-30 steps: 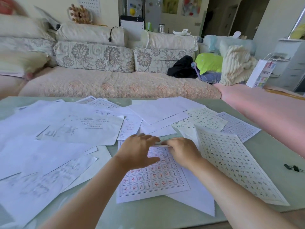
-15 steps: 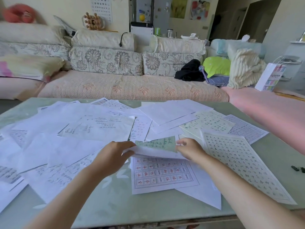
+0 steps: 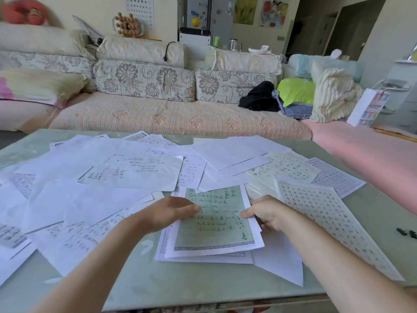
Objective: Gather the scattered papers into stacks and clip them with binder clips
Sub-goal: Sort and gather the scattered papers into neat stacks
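green sheet (image 3: 216,220) now atop stack (image 3: 204,256), between left hand (image 3: 168,212) and right hand (image 3: 267,212)

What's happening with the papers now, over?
Left grip and right grip pinch the green sheet by its sides. Few sheets under it, unclipped. Clips far right on table; loose papers all around.

A green sheet (image 3: 214,220) with handwritten lines tops a small, slightly askew pile of white sheets (image 3: 203,256) at near centre. The left hand (image 3: 167,211) and right hand (image 3: 268,213) pinch its side edges. Loose white papers (image 3: 90,199) overlap across the desk (image 3: 203,290) at left and far. A long character-grid sheet (image 3: 327,222) lies right, and small black binder clips (image 3: 406,233) beyond it.
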### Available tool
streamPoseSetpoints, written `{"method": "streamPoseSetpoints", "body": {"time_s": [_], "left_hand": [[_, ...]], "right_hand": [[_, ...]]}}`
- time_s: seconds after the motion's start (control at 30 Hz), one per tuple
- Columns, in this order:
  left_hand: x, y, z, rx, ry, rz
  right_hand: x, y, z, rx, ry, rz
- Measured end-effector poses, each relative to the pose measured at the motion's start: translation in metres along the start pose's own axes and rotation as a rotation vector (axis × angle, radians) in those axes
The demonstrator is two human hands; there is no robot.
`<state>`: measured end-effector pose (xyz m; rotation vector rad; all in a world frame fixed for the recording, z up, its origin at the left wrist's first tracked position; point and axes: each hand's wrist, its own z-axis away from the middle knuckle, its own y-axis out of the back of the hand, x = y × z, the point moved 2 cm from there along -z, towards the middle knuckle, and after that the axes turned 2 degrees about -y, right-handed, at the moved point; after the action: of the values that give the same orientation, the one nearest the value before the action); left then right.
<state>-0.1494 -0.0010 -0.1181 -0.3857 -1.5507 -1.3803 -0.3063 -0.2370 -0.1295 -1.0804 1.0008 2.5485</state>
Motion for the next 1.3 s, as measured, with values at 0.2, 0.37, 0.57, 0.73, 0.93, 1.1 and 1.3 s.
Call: {"method": "streamPoseSetpoints", "body": {"time_s": [0.2,0.37,0.57,0.73,0.93,1.1,1.3], "left_hand": [[-0.009,-0.016,-0.019,0.015,-0.059,-0.571],[-0.004,-0.006,-0.045,0.192,-0.14,-0.572],[-0.017,0.034,-0.085,0.46,0.039,-0.672],[-0.057,0.042,-0.103,0.24,0.379,-0.729],[-0.065,0.049,-0.103,0.317,0.155,-0.75],[-0.065,0.058,-0.094,0.351,-0.016,-0.753],[-0.059,0.066,-0.07,0.429,-0.066,-0.692]], "right_hand": [[-0.005,0.01,0.028,0.25,0.137,0.759],[-0.031,-0.004,0.025,0.383,0.375,0.728],[-0.084,-0.023,-0.036,0.337,0.529,0.653],[-0.117,-0.043,-0.108,0.261,0.506,0.739],[-0.134,-0.063,-0.156,0.291,0.45,0.767],[-0.136,-0.065,-0.155,0.457,0.581,0.945],[-0.143,-0.064,-0.123,0.578,0.715,0.844]]}}
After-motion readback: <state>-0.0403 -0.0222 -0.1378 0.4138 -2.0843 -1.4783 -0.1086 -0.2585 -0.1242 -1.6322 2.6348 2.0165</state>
